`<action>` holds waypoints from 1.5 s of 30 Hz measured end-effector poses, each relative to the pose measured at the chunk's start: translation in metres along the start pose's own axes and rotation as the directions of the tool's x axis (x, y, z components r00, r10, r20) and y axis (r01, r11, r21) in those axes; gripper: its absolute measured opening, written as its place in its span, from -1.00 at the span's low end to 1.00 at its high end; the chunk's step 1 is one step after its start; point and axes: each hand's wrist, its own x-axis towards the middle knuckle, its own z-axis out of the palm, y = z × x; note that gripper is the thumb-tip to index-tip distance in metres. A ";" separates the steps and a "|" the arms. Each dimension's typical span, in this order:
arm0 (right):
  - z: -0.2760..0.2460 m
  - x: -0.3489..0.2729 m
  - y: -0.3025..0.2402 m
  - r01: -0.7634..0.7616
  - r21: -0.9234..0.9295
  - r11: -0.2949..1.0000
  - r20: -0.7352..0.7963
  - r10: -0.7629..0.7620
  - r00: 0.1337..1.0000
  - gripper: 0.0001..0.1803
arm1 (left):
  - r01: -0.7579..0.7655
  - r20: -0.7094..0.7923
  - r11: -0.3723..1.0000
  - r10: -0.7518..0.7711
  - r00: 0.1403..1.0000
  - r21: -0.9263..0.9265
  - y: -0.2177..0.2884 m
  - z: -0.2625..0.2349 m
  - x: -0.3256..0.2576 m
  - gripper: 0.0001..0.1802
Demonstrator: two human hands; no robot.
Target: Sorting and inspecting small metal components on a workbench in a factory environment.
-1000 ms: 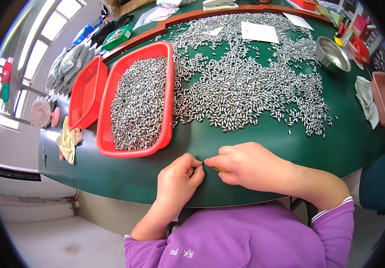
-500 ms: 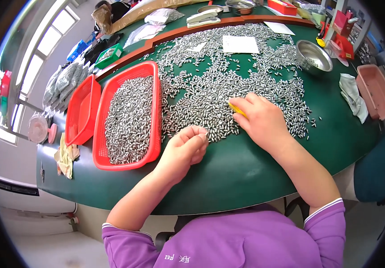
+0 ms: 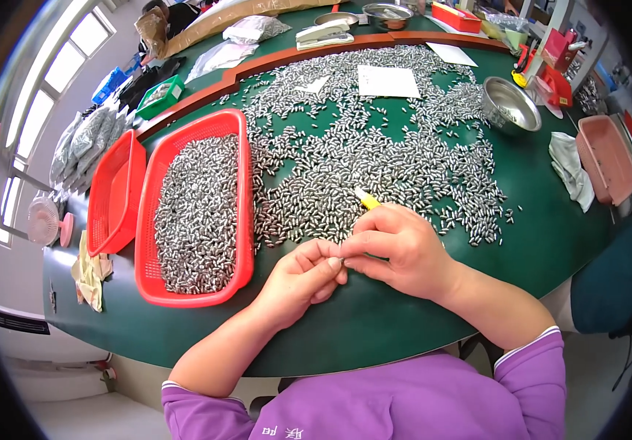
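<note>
Head view: the left hand (image 3: 307, 275), its forearm running back toward seven-thirty, pinches a small part (image 3: 342, 261) between thumb and forefinger. The right hand (image 3: 405, 251), forearm toward four o'clock, meets it with bent fingers, its grip closed around a yellow tool (image 3: 366, 199) tipped toward eleven. Metal pieces (image 3: 360, 165) spread at twelve.

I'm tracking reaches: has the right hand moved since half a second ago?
Yes: judged against the white sheet, the right hand has come back toward the person's body and slightly left.
</note>
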 end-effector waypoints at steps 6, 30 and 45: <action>-0.002 0.000 -0.001 -0.085 -0.005 0.996 -0.013 0.085 0.996 -0.83 | -0.028 0.058 0.996 0.033 0.998 -0.080 -0.003 -0.003 0.003 -0.74; 0.004 -0.005 -0.002 0.018 -0.044 0.999 0.091 -0.014 0.996 -0.80 | -0.018 0.182 0.984 0.051 0.982 -0.177 -0.006 0.001 0.003 -0.23; 0.003 -0.010 -0.002 -0.013 -0.031 0.999 0.110 0.017 0.994 -0.83 | -0.041 0.148 0.998 0.047 0.988 -0.048 -0.007 0.002 0.002 -0.26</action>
